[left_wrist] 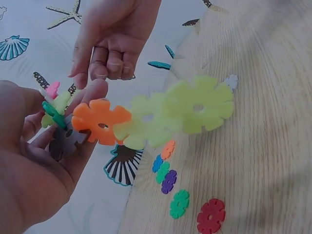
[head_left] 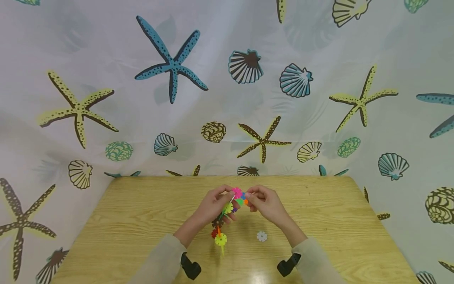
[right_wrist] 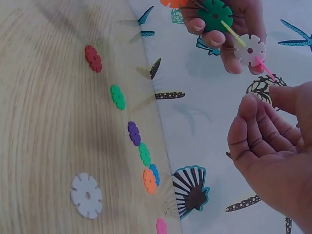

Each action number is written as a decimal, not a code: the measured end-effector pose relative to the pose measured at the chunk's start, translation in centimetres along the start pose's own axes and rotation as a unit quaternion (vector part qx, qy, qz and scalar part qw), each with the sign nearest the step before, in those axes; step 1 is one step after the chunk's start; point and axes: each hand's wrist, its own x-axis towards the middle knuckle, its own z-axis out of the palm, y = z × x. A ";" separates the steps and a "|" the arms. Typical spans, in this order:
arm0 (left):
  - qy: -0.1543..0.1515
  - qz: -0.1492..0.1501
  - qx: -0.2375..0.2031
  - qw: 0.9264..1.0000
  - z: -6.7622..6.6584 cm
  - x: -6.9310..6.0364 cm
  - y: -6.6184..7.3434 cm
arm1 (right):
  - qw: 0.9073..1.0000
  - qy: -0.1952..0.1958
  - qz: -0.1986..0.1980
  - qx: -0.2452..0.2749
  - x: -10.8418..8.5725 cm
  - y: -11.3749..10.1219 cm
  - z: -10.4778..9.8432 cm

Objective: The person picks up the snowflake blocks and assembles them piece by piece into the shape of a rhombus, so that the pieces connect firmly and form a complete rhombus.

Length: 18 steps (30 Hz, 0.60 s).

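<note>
the left hand (head_left: 212,206) grips a strand of slotted flower discs (left_wrist: 88,121), its fingers bent about the upper part; the strand is up off the worktop (head_left: 149,221), slanting in the head view from a pink disc (head_left: 237,192) at the top toward 7 o'clock; below the hand hang a brown disc (head_left: 217,223), an orange disc (left_wrist: 105,117) and, at the low end, a yellow disc (left_wrist: 214,105); the right hand (head_left: 265,202) is just beside the top of the strand, at its 3 o'clock, with fingers loosely bent, thumb and forefinger apart, and nothing seen in its grasp;

on the worktop a loose white disc (head_left: 261,236) lies at 6 o'clock from the right hand; the other loose discs form a row, running in the right wrist view from 11 o'clock toward 5 o'clock: red (right_wrist: 93,58), green (right_wrist: 117,97), purple (right_wrist: 134,133), a second green (right_wrist: 145,154), orange (right_wrist: 149,181) with blue (right_wrist: 155,171) partly behind it, then pink (right_wrist: 161,226); at 12 o'clock, beyond the worktop, hangs a cloth (head_left: 220,106) printed with starfish and shells.
</note>
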 end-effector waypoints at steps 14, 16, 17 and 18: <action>0.110 0.023 -0.008 0.994 0.2 0.3 0.3 | 0.992 -0.054 0.004 -0.111 -2.4 4.0 -1.3; 0.115 0.027 -0.009 0.993 0.1 0.3 0.4 | 0.989 -0.051 0.005 -0.137 -2.7 4.5 -1.6; 0.116 0.030 -0.012 0.993 0.1 0.4 0.4 | 0.988 -0.049 0.007 -0.148 -2.8 4.6 -1.7; 0.116 0.031 -0.014 0.993 0.1 0.4 0.3 | 0.986 -0.047 0.010 -0.159 -2.9 4.9 -1.8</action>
